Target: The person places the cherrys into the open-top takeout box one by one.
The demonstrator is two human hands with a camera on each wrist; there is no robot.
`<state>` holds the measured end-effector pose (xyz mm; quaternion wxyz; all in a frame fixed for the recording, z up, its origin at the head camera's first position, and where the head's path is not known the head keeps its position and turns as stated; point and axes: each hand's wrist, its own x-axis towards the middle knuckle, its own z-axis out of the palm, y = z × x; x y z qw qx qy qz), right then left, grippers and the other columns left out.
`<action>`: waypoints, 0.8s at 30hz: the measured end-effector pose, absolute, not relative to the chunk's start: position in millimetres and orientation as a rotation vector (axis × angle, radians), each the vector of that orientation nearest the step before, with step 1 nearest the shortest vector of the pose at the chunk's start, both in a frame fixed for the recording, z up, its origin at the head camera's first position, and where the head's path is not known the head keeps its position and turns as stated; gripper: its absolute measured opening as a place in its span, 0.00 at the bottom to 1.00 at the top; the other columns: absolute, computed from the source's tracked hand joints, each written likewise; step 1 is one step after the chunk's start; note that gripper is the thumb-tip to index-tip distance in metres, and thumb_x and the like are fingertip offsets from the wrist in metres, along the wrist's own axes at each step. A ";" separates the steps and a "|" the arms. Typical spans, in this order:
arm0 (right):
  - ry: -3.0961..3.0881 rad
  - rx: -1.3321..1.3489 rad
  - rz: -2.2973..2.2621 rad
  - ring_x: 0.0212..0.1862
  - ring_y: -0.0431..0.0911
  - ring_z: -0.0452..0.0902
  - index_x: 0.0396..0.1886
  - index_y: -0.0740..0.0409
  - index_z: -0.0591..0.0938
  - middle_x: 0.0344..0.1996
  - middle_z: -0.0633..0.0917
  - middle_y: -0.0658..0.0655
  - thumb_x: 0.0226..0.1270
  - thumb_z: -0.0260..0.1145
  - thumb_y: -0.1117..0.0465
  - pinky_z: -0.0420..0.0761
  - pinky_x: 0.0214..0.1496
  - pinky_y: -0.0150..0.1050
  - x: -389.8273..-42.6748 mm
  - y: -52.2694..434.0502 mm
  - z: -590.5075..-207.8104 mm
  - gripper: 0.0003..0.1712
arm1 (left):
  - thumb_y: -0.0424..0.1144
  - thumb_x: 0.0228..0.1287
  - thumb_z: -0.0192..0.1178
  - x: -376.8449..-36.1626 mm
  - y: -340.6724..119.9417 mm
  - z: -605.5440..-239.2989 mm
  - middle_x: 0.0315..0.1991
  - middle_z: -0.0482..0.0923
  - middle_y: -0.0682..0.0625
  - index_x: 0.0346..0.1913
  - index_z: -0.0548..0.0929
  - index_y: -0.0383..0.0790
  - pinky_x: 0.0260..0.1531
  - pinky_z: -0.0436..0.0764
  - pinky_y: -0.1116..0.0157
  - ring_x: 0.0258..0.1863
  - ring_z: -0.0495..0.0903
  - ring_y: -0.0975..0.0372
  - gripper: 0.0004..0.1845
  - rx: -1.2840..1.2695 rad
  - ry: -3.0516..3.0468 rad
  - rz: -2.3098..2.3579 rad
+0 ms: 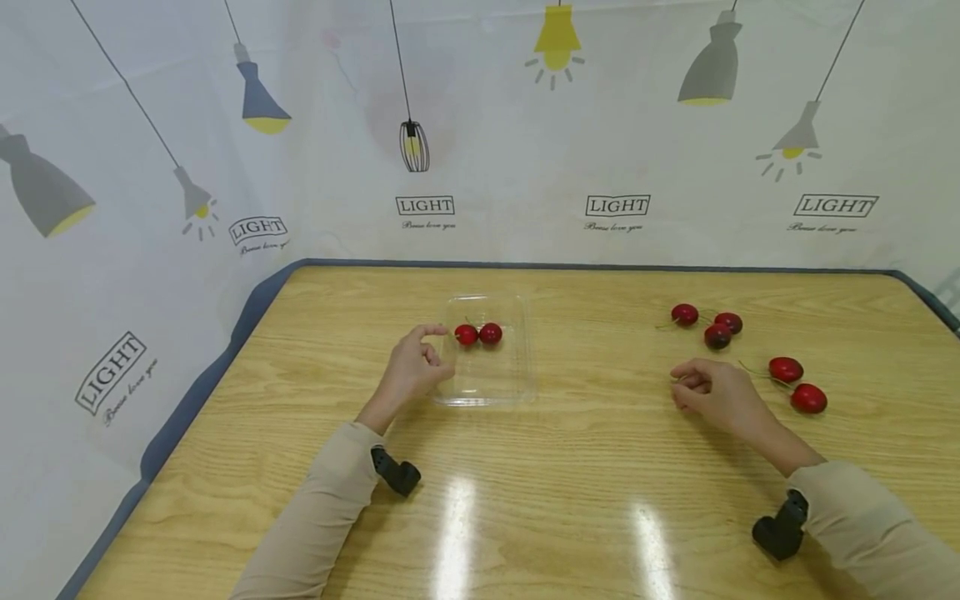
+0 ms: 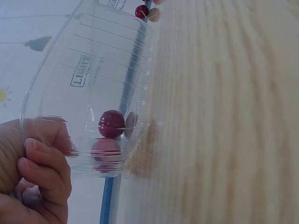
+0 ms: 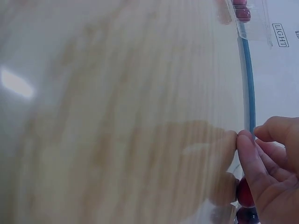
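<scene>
A clear plastic tray [image 1: 487,392] lies on the wooden table [image 1: 570,500] with two red cherries [image 1: 477,334] at its far side; they also show through the tray wall [image 2: 84,79] as the cherries [image 2: 111,123]. My left hand [image 1: 414,365] rests at the tray's left rim, index finger arched toward the nearer cherry, fingers [image 2: 44,168] loosely curled and holding nothing. My right hand [image 1: 712,393] rests on the table with fingers [image 3: 261,163] curled in, nothing visible in them. Two cherries [image 1: 797,383] lie just right of it, and three more cherries [image 1: 711,323] sit farther back.
A white cloth printed with lamps and "LIGHT" labels [image 1: 480,167] walls off the back and left sides. The table's blue edge [image 1: 202,383] runs along the left and the far side. Bare wood lies between the tray and the loose cherries.
</scene>
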<state>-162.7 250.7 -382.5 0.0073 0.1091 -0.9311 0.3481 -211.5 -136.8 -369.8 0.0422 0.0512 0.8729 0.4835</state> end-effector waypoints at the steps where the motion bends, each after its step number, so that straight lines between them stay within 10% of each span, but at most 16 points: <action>1: -2.914 0.342 1.095 0.25 0.43 0.77 0.40 0.73 0.76 0.26 0.81 0.58 0.57 0.60 0.67 0.75 0.25 0.31 -162.8 251.1 -382.4 0.13 | 0.26 0.45 0.60 -211.8 -136.8 -369.8 0.17 0.66 0.50 0.55 0.68 0.36 0.14 0.63 0.69 0.13 0.61 0.64 0.29 0.157 2.671 1.479; 24: -2.941 0.300 1.021 0.24 0.42 0.73 0.32 0.66 0.77 0.24 0.79 0.55 0.57 0.62 0.65 0.72 0.23 0.31 -160.0 262.6 -382.6 0.07 | 0.25 0.45 0.58 -212.1 -137.8 -370.8 0.16 0.65 0.50 0.56 0.67 0.36 0.12 0.62 0.70 0.12 0.60 0.65 0.29 0.153 2.636 1.521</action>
